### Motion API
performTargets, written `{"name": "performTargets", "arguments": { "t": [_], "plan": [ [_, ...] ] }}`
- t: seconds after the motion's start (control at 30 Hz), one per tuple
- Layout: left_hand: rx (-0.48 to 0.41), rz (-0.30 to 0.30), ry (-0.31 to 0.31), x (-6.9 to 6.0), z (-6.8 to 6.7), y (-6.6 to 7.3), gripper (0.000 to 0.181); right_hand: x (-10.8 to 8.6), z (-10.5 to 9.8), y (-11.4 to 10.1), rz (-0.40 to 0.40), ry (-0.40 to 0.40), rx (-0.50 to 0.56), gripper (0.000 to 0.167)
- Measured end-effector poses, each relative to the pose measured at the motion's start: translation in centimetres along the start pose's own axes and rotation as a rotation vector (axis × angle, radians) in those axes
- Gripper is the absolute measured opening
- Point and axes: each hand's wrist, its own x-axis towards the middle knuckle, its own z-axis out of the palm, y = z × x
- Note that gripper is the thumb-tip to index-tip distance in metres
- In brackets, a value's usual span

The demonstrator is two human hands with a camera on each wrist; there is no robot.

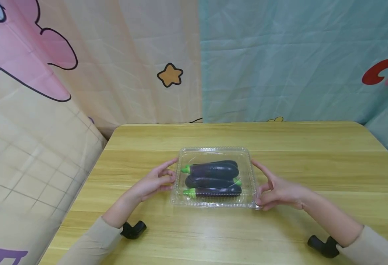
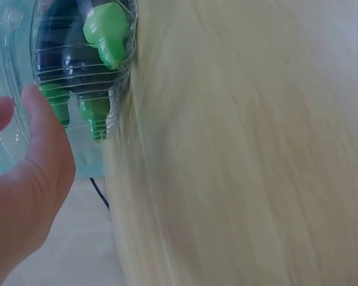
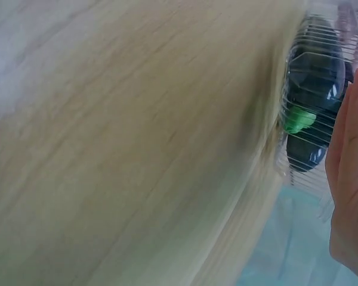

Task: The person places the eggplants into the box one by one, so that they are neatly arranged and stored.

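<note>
A clear plastic clamshell box with its lid down sits on the wooden table, holding several dark purple eggplants with green stem ends. At the box's left side is my left hand, its index finger reaching to the rim and the other fingers loosely bent. My right hand pinches the near right corner, thumb on the rim and index finger stretched along the side. In the left wrist view, fingers stand beside the box wall. The right wrist view shows fingers along the other side.
The wooden table has rounded far corners. Behind it hangs a patterned curtain, and a pale tiled-print sheet is at the left. A black wrist mount shows at the left sleeve, another black mount at the right.
</note>
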Motion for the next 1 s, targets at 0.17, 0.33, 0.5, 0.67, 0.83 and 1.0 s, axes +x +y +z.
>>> {"name": "performTargets", "arguments": {
  "t": [0.17, 0.33, 0.5, 0.67, 0.83, 1.0],
  "plan": [
    [0.002, 0.019, -0.073, -0.3, -0.3, -0.2, 0.081, 0.0, 0.3, 0.1, -0.015, 0.001, -0.005, 0.113],
    [0.027, -0.026, -0.164, -0.7, -0.4, 0.2, 0.096, 0.1, 0.5, -0.2, 0.002, 0.016, -0.025, 0.113],
    [0.056, -0.097, -0.264, -1.0, -0.3, 0.8, 0.111, 0.1, 0.7, -0.4, 0.019, 0.034, -0.033, 0.113],
    [0.051, -0.13, -0.294, -1.0, 0.0, 0.9, 0.118, -0.1, 0.7, -0.5, 0.019, 0.04, -0.034, 0.113],
    [0.058, -0.169, -0.278, -0.9, 0.2, 0.9, 0.121, 0.0, 0.7, -0.5, 0.018, 0.045, -0.039, 0.113],
    [0.09, -0.192, -0.269, -0.9, 0.3, 1.1, 0.121, 0.2, 0.8, -0.6, 0.026, 0.053, -0.035, 0.114]
  ]
}}
